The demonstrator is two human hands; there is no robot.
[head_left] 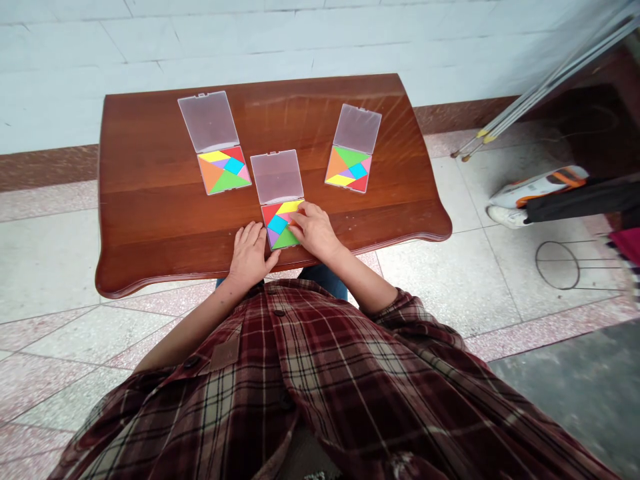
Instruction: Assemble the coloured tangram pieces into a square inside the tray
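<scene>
A tangram set in an open plastic case (283, 223) lies near the table's front edge, its clear lid (277, 177) folded back. Red, yellow, pink, blue, purple and green pieces show in its tray. My left hand (251, 252) rests open on the tabletop, with its thumb at the tray's lower left corner. Over the tray's right side is my right hand (316, 230), fingers slightly bent and apart, fingertips touching the pieces. It hides that part of the tray, and no piece shows lifted in it.
Two more open tangram cases lie on the wooden table (150, 220): a left case (225, 171) and a right case (349, 168), both filled with coloured pieces. Crutches (540, 90) lean at the right. A person's leg and shoe (507, 216) and a wire ring frame (557, 265) are on that side.
</scene>
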